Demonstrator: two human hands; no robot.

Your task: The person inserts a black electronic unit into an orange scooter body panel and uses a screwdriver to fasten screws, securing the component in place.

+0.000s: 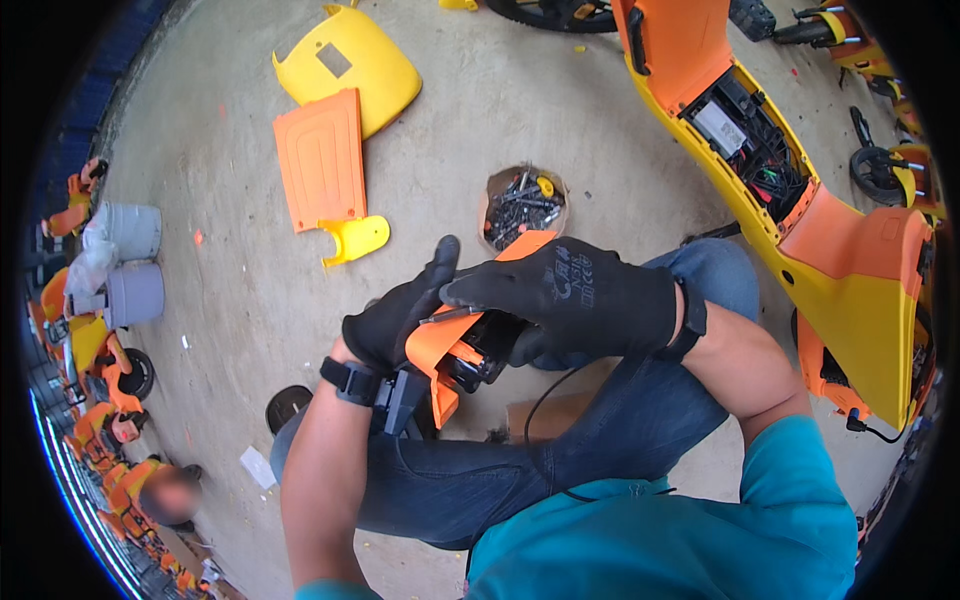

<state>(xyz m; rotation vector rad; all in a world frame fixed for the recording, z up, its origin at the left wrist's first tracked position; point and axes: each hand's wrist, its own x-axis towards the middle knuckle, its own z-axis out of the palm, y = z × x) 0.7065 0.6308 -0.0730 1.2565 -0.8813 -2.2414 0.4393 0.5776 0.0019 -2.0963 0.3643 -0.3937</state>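
Both my hands wear black work gloves and meet over an orange plastic cover (435, 349) with a black part (487, 349) inside it, held above my lap. My left hand (397, 315) grips the cover from the left, thumb raised. From the right, my right hand (585, 296) lies across its top, hiding much of it, with fingers curled down beside the black part. A thin metal piece (450, 315) shows along the cover's upper edge beneath my right fingertips; its kind is unclear. Just beyond the hands, an open bag or box (484, 214) on the floor contains many screws and bolts.
To the right lies a yellow-and-orange scooter body (705, 161) with its wiring compartment (757, 161) uncovered. A yellow panel (375, 64), an orange panel (319, 161) and a yellow forked piece (360, 238) rest on the concrete floor. Buckets (135, 294) and scooters (90, 345) line the left.
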